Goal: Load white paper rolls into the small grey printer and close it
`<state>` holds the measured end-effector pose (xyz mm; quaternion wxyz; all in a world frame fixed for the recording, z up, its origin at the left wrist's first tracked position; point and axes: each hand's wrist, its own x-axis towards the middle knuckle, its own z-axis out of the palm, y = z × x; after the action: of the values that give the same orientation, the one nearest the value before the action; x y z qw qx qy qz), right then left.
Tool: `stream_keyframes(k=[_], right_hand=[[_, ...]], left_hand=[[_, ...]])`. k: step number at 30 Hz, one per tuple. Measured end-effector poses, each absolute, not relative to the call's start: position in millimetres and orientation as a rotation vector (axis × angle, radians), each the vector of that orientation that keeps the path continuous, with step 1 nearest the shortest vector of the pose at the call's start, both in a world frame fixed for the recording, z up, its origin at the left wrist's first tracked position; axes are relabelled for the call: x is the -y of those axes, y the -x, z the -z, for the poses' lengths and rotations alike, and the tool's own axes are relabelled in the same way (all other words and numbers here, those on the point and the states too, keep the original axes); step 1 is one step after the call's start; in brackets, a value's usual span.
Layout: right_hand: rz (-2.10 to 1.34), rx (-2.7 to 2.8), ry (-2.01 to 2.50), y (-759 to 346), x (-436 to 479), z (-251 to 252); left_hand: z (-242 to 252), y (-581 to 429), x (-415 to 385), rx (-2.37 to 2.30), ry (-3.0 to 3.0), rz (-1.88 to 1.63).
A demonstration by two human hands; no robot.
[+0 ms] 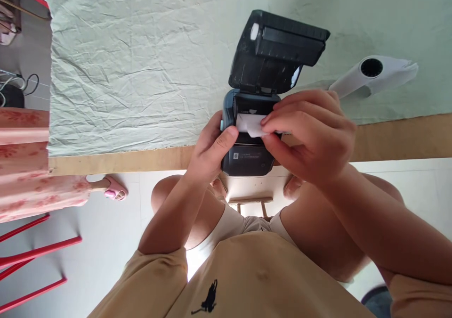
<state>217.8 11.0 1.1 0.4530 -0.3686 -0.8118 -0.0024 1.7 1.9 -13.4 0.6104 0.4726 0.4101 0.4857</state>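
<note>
The left hand (213,148) grips the printer (252,165), lid (275,49) raised, at the table (402,139) edge; the right hand (312,134) pinches paper (247,122) inside it. The printer's front shows 1 white square (236,156) and print too small to read.

My table (402,139): green cloth (134,63) on top, wrinkled most on my left, bare wood strip along my side. On the cloth, right: white item (390,73), round black part. Printer (247,160) I'm gripping overlaps the edge; can't tell if it rests there.
</note>
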Motion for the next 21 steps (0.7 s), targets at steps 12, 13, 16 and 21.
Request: stream_keyframes(k=[12,13,16,21], right_hand=[[-0.178,2.042,0.801,-218,-2,3],[-0.182,1.981,0.829,-221,-4,4],[-0.169,1.796,0.934,-226,-10,12],[-0.408,1.746,1.004,-228,-13,26]], left_hand=[[21,3,-7,-0.891,-1.171,-1.147],[21,3,-7,-0.911,-1.155,-1.139],[21,3,-6,-0.954,-1.118,-1.113],[20,6,-5,-0.999,-1.122,-1.076]])
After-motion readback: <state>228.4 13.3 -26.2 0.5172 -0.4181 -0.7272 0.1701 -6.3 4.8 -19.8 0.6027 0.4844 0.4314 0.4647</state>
